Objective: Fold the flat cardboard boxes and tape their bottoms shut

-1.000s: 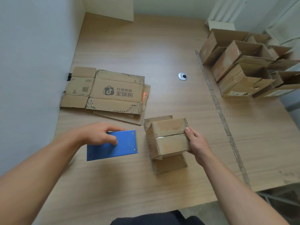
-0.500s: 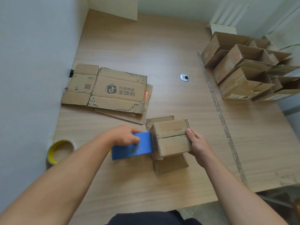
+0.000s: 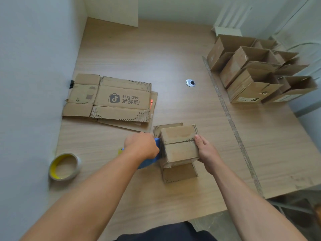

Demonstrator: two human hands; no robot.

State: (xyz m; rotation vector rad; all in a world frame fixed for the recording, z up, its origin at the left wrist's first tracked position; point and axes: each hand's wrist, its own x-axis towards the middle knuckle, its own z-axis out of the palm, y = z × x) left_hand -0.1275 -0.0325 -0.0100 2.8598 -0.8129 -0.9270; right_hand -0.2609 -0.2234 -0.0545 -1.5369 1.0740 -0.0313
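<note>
Head view: pale wooden table [image 3: 173,58], wall at left. The small cardboard box [image 3: 178,150] is stood bottom-up between the hands and gripped at its right side by the right hand [image 3: 206,153]. The blue tape dispenser [image 3: 147,163] is clenched in the left hand [image 3: 141,147] against the box's left face. The flap seam [image 3: 178,142] runs rightward from it.

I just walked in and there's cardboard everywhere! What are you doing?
A person is making boxes. The right hand holds a small box on the table, its flaps closed on top. The left hand grips a blue tool against the box's left side, probably to tape it. Flat cardboard waits on the left, folded boxes sit far right, and a tape roll lies near the wall.
</note>
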